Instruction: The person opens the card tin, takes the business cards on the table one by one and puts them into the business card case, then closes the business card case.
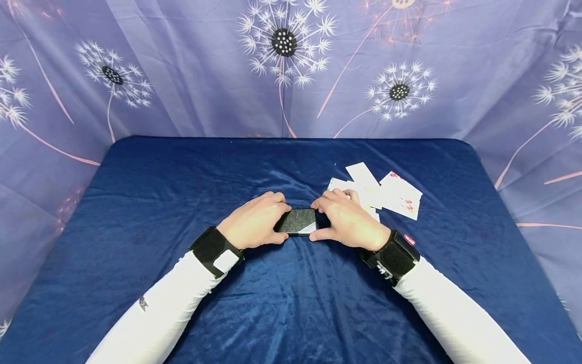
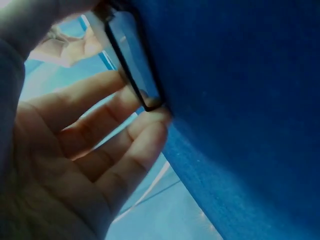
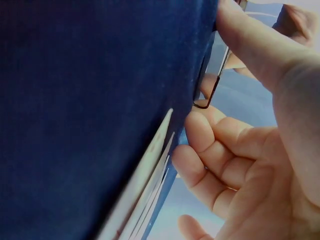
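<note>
1. Centrally placed: a dark case (image 1: 297,221), flat and oblong, lying lengthwise between the two hands on a desk (image 1: 291,308) covered in blue cloth. Top face black, textured, with a pale triangular patch at the near right corner.
2. Left hand (image 1: 254,220): at the case's left end. Thumb along the near edge, fingers bent over the far edge; the end is pinched between them. In the left wrist view fingertips meet the case's black-rimmed side.
3. Right hand (image 1: 352,220): at the right end. Thumb at the near corner, index finger at the far one, pinching the case across its width. Remaining fingers bent loosely, slightly apart from the index in the right wrist view.
4. White cards (image 1: 401,196): a loose, overlapping spread just beyond and to the right of the right hand, which hides part of them. Red marks on the rightmost. Edges appear one above another in the right wrist view, near the bent fingers; contact with those fingers cannot be told.
5. Forearms: white sleeves (image 1: 154,313), a black strap on each wrist; left strap (image 1: 213,250) carries a white patch, right strap (image 1: 395,258) a small red tag.
6. Behind the desk: purple curtain (image 1: 195,76) printed with dandelion heads and pink stems.
</note>
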{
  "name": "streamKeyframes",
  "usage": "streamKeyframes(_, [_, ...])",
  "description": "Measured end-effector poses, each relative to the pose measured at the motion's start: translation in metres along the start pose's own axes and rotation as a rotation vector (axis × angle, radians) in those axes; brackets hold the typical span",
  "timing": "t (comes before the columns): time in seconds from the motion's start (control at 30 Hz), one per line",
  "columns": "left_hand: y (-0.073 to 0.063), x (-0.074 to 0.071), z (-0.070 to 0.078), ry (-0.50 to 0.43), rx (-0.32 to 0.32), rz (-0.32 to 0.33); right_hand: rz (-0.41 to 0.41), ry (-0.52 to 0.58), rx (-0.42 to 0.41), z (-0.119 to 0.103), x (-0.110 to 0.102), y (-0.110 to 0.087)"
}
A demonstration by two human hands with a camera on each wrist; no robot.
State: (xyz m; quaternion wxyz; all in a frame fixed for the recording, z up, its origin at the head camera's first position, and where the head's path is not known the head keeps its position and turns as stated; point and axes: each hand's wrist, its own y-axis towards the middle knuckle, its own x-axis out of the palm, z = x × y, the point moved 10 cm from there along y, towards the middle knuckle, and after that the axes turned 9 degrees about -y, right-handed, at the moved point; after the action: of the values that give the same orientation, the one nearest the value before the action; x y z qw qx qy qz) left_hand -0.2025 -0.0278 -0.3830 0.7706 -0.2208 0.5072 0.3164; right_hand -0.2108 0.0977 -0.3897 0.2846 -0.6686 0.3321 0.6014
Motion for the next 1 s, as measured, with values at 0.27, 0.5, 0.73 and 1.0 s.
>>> streamKeyframes(0.27, [-0.004, -0.008, -0.008, -0.167, -0.02, -0.022, -0.006, 0.013, 0.003, 0.0, 0.0, 0.001])
streamKeyframes(0.5, [-0.005, -0.016, -0.014, -0.266, -0.026, -0.022, -0.01, 0.023, 0.011, 0.0, -0.001, 0.001])
streamKeyframes(0.73, [-0.008, -0.032, -0.015, -0.279, 0.031, 0.081, 0.008, 0.051, 0.031, 0.004, -0.003, 0.0])
streamKeyframes(1.0, [-0.008, -0.044, -0.025, -0.34, 0.038, 0.2, 0.041, 0.08, 0.022, 0.005, -0.008, -0.004])
